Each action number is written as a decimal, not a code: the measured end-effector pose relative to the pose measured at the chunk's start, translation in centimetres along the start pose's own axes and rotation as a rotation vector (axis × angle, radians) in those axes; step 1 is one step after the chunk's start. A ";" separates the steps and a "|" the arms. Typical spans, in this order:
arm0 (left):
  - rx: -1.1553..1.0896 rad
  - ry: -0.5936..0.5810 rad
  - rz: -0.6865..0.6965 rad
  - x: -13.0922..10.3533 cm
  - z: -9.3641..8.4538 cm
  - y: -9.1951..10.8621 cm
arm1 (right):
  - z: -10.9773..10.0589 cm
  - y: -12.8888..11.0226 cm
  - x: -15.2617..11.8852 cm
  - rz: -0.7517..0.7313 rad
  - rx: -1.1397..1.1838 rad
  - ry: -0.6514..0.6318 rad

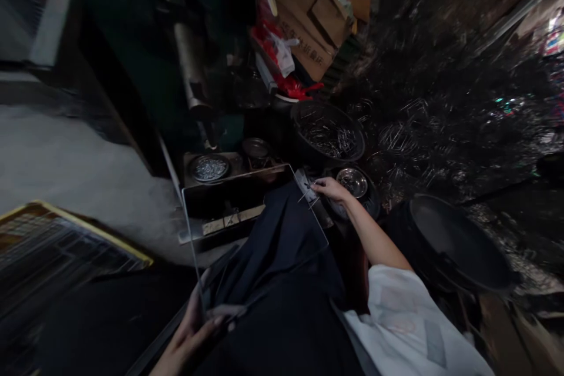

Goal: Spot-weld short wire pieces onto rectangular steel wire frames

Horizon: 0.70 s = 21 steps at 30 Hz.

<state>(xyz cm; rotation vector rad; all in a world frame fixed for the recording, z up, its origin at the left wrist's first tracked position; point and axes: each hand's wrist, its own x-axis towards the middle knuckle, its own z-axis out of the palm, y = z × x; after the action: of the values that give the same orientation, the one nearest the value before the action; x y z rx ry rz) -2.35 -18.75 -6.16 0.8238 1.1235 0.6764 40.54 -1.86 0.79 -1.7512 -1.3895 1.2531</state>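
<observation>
A thin metal wire frame (236, 176), bent into a large rectangle, stretches over the dark cloth on my lap. My left hand (194, 323) is closed around its near left side, and the fingers are slightly blurred. Farther off, my right hand (331, 188) pinches a short thin metal piece (305, 195) against the frame's right side. Whether that piece is joined to the frame is too small to tell. Just right of my right hand is a shiny metal bowl (352, 182) with small dark pieces inside. Beyond the frame sits a round dish (210, 168) full of small silvery parts.
A machine with a metal cylinder (189, 64) stands ahead. A wide black basin (304, 150) holds many wire pieces, and tangled wire (409, 123) heaps up on the right. A dark round lid or pan (449, 235) is near my right arm. A yellow-rimmed crate (92, 226) lies left.
</observation>
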 end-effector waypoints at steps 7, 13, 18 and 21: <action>-0.349 -0.163 -0.035 -0.1 1.6 1.2 | 1.2 -4.3 1.1 -0.177 -0.002 0.001; -0.394 -0.176 -0.047 -0.6 1.6 1.3 | 10.8 -5.3 7.0 -0.011 0.502 0.016; -0.441 -0.189 -0.026 -0.8 1.4 0.7 | 20.0 -4.7 10.8 0.166 0.771 0.053; -0.434 -0.187 -0.004 -0.7 1.2 0.4 | 22.6 -4.8 11.8 0.213 0.854 0.083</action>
<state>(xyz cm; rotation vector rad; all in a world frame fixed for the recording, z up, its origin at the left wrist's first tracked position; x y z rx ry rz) -1.42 -19.39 -5.19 0.5003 0.7705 0.7875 18.24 8.19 -7.83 -1.3211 -0.4768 1.5505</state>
